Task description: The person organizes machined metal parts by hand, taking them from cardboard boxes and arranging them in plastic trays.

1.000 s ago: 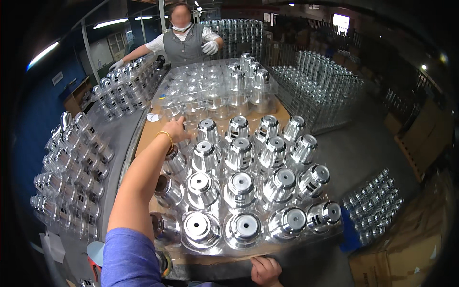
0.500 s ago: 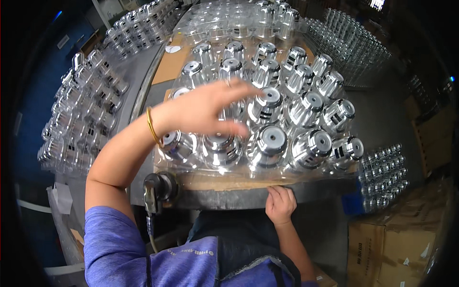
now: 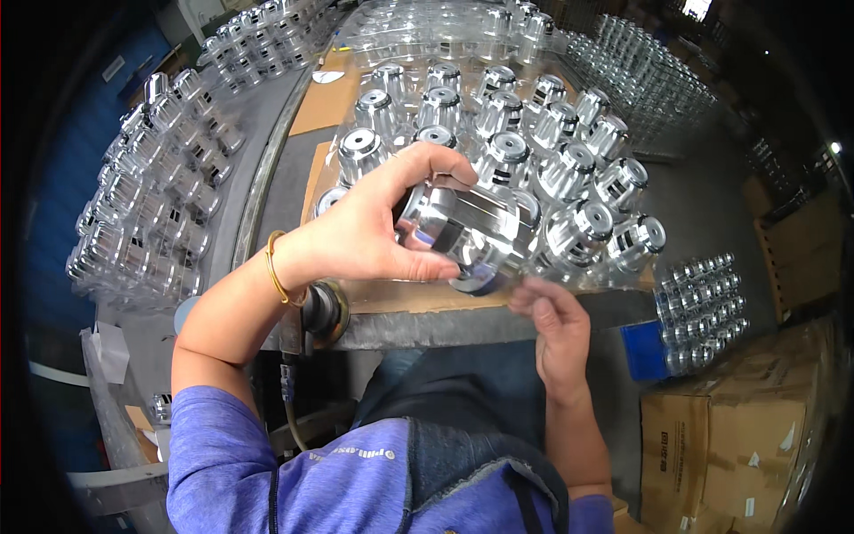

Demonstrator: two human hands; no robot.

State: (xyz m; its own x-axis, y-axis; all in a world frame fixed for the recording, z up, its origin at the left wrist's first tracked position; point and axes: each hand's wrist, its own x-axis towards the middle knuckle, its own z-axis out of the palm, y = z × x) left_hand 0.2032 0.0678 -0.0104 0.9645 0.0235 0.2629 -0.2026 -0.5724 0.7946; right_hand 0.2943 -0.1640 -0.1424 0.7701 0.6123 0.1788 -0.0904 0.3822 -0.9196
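My left hand [image 3: 374,227] grips a shiny chrome cup-shaped part [image 3: 476,218], tilted on its side above the near edge of the tray. Its thumb lies along the lower side, and the fingers wrap over the top. Close to the part's lower right is my right hand [image 3: 560,334], its fingers curled together and the tips blurred. Whether it pinches anything or touches the part is hidden. Behind both hands, rows of similar chrome parts [image 3: 578,227] stand upside down in a clear plastic tray on brown cardboard [image 3: 400,298].
A round-headed power tool [image 3: 325,311] with a cord sits at the table's near edge, beside my left forearm. More stacked trays of chrome parts [image 3: 147,196] stand at the left. Cardboard boxes [image 3: 712,463] and a blue bin [image 3: 644,350] are at the lower right.
My left hand, empty and blurred over the tray before, now has a chrome cup-shaped part in its grip. My right hand has risen from the table edge toward that part.
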